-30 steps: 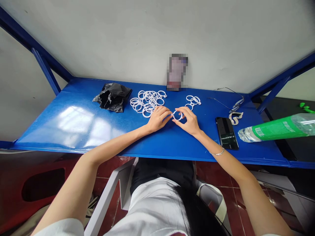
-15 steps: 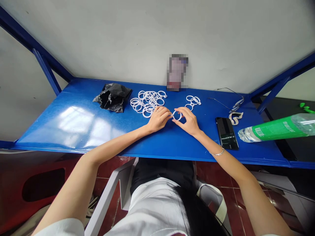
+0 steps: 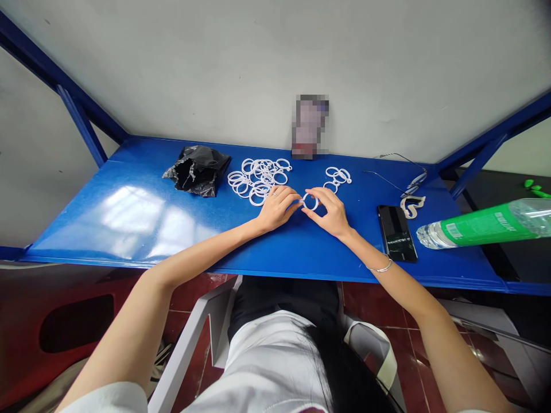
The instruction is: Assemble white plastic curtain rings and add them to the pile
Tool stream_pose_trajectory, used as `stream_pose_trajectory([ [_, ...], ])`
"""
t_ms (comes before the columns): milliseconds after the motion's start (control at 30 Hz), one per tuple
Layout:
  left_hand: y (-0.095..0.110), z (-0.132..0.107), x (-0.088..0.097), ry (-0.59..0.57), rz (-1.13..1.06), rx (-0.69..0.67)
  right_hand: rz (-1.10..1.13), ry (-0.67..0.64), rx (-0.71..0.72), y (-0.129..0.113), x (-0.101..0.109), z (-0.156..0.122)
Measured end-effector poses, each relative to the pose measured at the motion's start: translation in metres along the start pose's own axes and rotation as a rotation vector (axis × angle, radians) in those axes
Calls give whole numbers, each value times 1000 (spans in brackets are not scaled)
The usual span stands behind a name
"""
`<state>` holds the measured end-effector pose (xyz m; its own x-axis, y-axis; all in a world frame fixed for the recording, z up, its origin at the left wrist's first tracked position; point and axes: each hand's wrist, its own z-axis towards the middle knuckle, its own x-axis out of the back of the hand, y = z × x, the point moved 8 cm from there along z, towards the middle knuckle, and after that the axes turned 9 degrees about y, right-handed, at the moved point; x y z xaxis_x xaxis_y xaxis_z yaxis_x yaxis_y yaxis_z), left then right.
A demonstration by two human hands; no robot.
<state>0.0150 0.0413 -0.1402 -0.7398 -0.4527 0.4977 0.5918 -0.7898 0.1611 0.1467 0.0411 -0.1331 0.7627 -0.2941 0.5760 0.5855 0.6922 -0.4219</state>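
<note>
Between my two hands is a white ring (image 3: 316,206), held just above the blue table. My right hand (image 3: 330,211) grips its far and near rim between thumb and fingers. My left hand (image 3: 279,207) pinches at the ring's left side, where a small part is mostly hidden by the fingertips. A heap of several similar white rings (image 3: 258,201) lies just beyond my left hand, each with a small tab or eyelet. A smaller group of white rings (image 3: 331,171) rests beyond my right hand.
On the blue table (image 3: 258,252) lie a crumpled black plastic bag (image 3: 206,163), a black phone (image 3: 396,232), eyeglasses (image 3: 415,182), a small white object (image 3: 412,207) and a bottle with a green label (image 3: 486,225). A blurred upright object (image 3: 310,126) leans on the wall behind.
Hardly anything differs. Both hands stay in place on the white ring, with only a very slight shift of the fingers.
</note>
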Motion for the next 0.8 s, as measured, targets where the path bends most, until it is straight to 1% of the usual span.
stream_pose_trajectory([
  [100,0,-1,0,11,-11,-8,-12,6,22,-3,1,1],
  [267,-2,-3,-6,-38,-29,16,4,30,35,-6,3,3],
  [433,-2,-3,-5,-42,-71,9,-6,30,71,-8,2,3],
  [567,-1,-2,-2,-13,-58,-12,43,21,92,-8,1,1],
  [700,5,-1,2,47,-33,-73,78,-13,48,-5,-1,0],
  [800,5,-2,2,47,-19,-81,91,-23,43,-6,-1,0],
])
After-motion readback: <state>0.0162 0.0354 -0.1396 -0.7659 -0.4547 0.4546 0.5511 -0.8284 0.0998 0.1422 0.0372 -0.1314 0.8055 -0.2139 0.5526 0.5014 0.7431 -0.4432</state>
